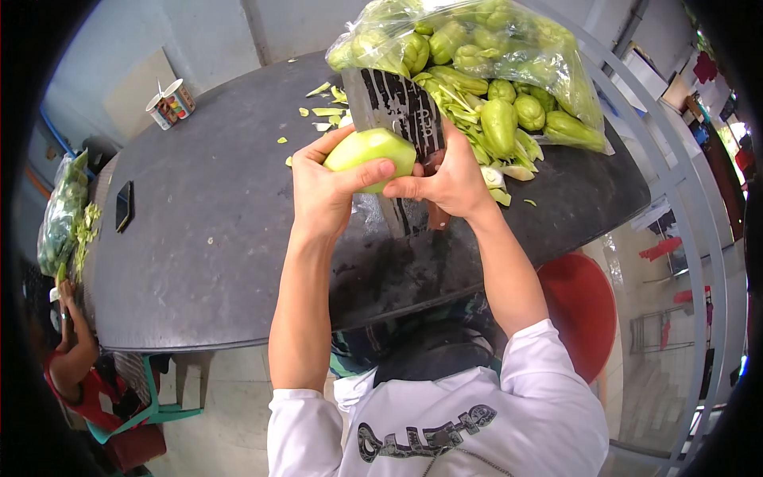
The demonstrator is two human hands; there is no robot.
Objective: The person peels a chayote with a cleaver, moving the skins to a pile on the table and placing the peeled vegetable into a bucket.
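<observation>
A pale green chayote (367,157), its surface largely peeled, rests in my left hand (326,187), whose fingers and thumb close round it. My right hand (453,179) grips a wide-bladed cleaver (389,107), and its thumb reaches toward the chayote. The wet, dark blade stands up behind the chayote; most of the handle is hidden by my right hand. Both hands are over the dark table (214,215). Green peelings (453,103) lie in a heap just past my right hand, and smaller scraps (326,111) lie beyond my left.
A clear plastic bag (469,48) of chayotes spreads across the far right of the table. Two paper cups (171,103) and a phone (125,207) stand or lie at the left. Another person (75,358) works beside a bag of greens (63,215). A red stool (584,314) and grey railing (675,175) are on the right.
</observation>
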